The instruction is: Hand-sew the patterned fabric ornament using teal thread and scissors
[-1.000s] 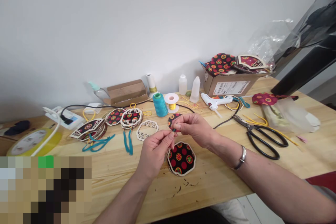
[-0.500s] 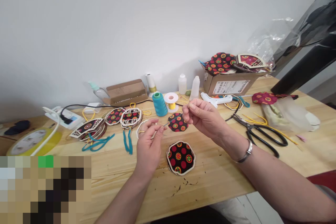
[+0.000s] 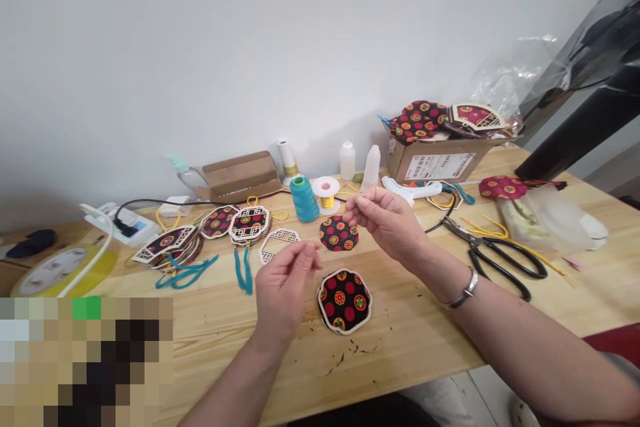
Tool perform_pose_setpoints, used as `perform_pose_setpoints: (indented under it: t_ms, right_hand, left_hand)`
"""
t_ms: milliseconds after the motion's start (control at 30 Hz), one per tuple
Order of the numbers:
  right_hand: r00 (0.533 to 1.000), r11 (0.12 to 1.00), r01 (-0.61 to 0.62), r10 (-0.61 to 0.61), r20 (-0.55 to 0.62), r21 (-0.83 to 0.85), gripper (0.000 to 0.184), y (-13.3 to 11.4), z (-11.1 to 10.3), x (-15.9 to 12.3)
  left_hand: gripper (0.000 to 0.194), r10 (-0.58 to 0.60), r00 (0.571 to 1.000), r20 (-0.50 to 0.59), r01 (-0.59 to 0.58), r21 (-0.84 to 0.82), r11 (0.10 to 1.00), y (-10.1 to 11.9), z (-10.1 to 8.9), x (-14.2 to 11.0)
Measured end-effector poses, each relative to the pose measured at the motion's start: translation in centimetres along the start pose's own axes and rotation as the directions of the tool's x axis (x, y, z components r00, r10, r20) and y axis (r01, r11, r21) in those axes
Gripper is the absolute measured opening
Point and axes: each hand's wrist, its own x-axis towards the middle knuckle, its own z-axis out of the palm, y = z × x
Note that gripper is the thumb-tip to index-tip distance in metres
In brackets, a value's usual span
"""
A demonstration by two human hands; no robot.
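My left hand (image 3: pixel 287 283) hovers over the table with its fingers curled into a pinch. Opposite it, my right hand (image 3: pixel 387 220) also pinches thumb against fingers; anything held in either is too small to make out. Below and between them lies a black fabric piece with red and orange flowers in a pale scalloped frame (image 3: pixel 345 301). A round patch of the same fabric (image 3: pixel 339 233) rests just behind the hands. Partly behind my left hand is a pale lattice frame (image 3: pixel 273 245). A teal thread cone (image 3: pixel 304 200) and a yellow cord spool (image 3: pixel 327 196) stand farther back.
Black-handled scissors (image 3: pixel 500 257) lie beside my right forearm. Behind are a white glue gun (image 3: pixel 413 190) and a cardboard box (image 3: pixel 435 159) of fabric pieces. Tasselled ornaments (image 3: pixel 250 225), a power strip (image 3: pixel 127 227) and a tape roll (image 3: pixel 65 270) occupy the left.
The thin dark strand that stretched between my hands no longer shows. My left fingers have curled in tighter and moved slightly; my right hand has shifted a little left.
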Motion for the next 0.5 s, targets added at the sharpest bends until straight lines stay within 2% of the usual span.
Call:
perform_pose_setpoints:
  t_ms: [33,100,167,267,367,433,500]
  right_hand:
    - [1.000,1.000,-0.006,0.007,0.021,-0.024,0.018,0.2,0.1,-0.1]
    - [0.997,0.997,-0.020,0.026,0.078,-0.075,0.017,0.4,0.3,-0.4]
    - [0.988,0.991,-0.025,0.044,0.148,-0.129,0.016,0.5,0.7,-0.8]
    - [0.961,0.977,-0.039,0.094,0.258,-0.209,0.015,0.4,1.5,-1.6]
    - [0.929,0.958,-0.074,0.167,0.330,-0.277,0.013,0.2,2.1,-2.2]
    - [0.907,0.936,-0.047,0.186,0.378,-0.348,0.011,0.1,2.3,-2.6]
    - [0.884,0.896,0.031,0.182,0.431,-0.442,0.010,-0.1,2.4,-2.7]
  left_hand:
    - [0.020,-0.108,0.985,0.135,0.120,-0.087,0.989,0.0,0.1,0.0]
    - [0.025,-0.265,0.897,0.354,0.343,-0.177,0.923,0.2,0.2,0.0]
    - [0.031,-0.358,0.811,0.463,0.495,-0.214,0.842,0.4,0.3,0.1]
    - [0.034,-0.440,0.743,0.504,0.628,-0.297,0.719,0.6,0.3,0.5]
    - [0.027,-0.484,0.721,0.495,0.684,-0.402,0.609,0.6,0.3,0.8]
    - [0.026,-0.475,0.719,0.507,0.688,-0.421,0.592,0.4,0.2,1.0]
    - [0.025,-0.445,0.722,0.529,0.676,-0.403,0.617,0.2,0.2,1.1]
